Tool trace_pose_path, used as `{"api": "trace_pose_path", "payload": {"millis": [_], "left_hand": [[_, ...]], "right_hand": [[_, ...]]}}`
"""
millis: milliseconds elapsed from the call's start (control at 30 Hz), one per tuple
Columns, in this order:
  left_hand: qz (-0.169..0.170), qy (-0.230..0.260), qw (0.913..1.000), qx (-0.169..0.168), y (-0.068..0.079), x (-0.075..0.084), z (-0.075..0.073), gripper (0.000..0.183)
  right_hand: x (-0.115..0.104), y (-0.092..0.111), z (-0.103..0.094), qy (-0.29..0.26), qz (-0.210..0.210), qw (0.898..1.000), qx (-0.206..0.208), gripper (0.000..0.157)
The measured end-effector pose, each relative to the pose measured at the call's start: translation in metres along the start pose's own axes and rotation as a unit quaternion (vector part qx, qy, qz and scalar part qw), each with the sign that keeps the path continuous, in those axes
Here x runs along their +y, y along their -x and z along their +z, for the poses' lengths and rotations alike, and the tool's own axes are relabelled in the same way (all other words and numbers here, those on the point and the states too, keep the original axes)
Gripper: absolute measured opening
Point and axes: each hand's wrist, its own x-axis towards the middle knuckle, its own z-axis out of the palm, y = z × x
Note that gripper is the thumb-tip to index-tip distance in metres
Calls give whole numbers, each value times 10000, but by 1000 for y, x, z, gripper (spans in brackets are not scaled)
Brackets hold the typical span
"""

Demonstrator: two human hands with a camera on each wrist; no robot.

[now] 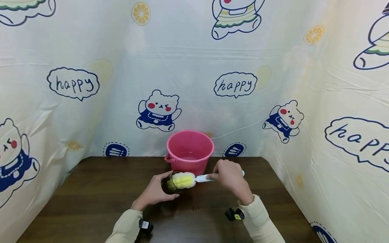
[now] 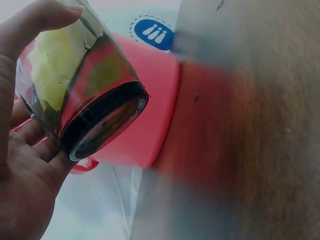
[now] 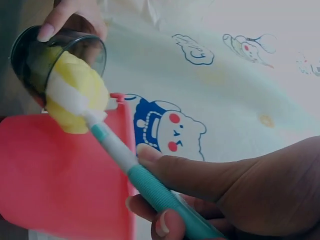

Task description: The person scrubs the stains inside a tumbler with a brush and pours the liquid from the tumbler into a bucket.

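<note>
My left hand (image 1: 158, 189) grips a dark tinted glass (image 2: 75, 75), tilted on its side with its mouth toward the right. A sponge cup brush (image 3: 80, 95) with a yellow and white head sits partly inside that glass. Its teal and white handle (image 3: 145, 185) is held by my right hand (image 1: 230, 177), thumb along one side and fingers curled round the other. In the left wrist view the yellow sponge shows through the glass wall. Both hands are above the table, just in front of a pink bucket (image 1: 190, 165).
The pink bucket stands upright at the back of the dark wooden table (image 1: 91, 202), its small side lug toward the left. A pale printed curtain (image 1: 194, 60) closes off the back and both sides. Each sleeve carries a small black wrist camera (image 1: 146, 226).
</note>
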Motion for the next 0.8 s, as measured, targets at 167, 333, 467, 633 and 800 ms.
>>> {"api": "trace_pose_path", "payload": {"millis": [167, 333, 467, 633, 800], "left_hand": [[-30, -15, 10000, -56, -2, 3, 3, 93], [-3, 131, 9999, -90, -4, 6, 5, 89], [98, 33, 9999, -31, -4, 7, 5, 88], [191, -81, 9998, -56, -4, 6, 6, 93], [221, 31, 9997, -43, -5, 6, 7, 89]], "right_hand": [[3, 0, -4, 179, -392, 9990, 67, 40], [3, -4, -5, 250, -322, 9985, 366, 34], [5, -6, -3, 482, -441, 9974, 303, 33], [7, -7, -6, 796, -1196, 9893, 247, 24], [8, -13, -9, 1242, -1816, 9727, 741, 23]]}}
